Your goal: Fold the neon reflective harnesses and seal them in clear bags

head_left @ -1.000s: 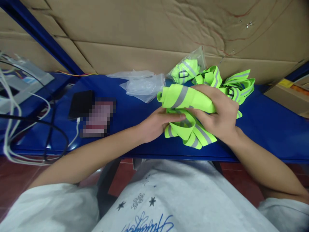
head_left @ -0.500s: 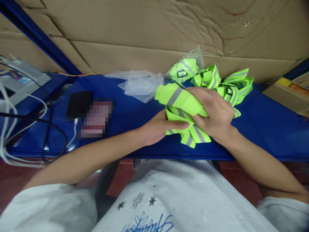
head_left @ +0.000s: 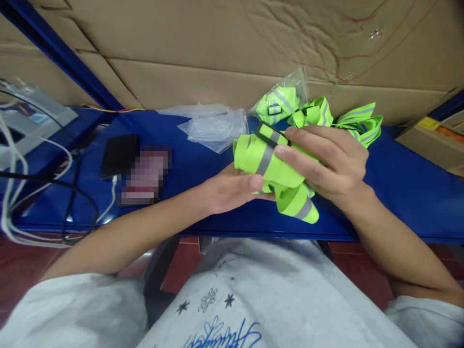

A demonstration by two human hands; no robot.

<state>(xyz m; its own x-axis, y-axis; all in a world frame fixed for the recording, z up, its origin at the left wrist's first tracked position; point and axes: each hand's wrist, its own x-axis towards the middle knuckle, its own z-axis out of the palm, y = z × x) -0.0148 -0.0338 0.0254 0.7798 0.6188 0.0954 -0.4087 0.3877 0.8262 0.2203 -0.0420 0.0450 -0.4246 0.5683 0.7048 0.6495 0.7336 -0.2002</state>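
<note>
Gripping neon strap (head_left: pixel 277 166), right hand (head_left: pixel 333 157) curled, left hand (head_left: pixel 234 189) cupped, plastic bags (head_left: pixel 217 127) behind.

Strap bundle (head_left: pixel 268 166) before bagged strap (head_left: pixel 284 99), right of plastic bags (head_left: pixel 219 128).

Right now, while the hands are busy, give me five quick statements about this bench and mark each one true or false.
1. The left hand and the right hand both touch the held neon-yellow strap. True.
2. The held neon-yellow strap is stretched out straight. False: it is bunched and folded between the hands.
3. A black buckle shows on the held neon-yellow strap. True.
4. No strap is inside a bag. False: a bagged strap sits in a clear bag near the cardboard.
5. Flat plastic bags lie right of the right hand. False: they lie beyond the left hand, to the left of the held neon-yellow strap.
</note>
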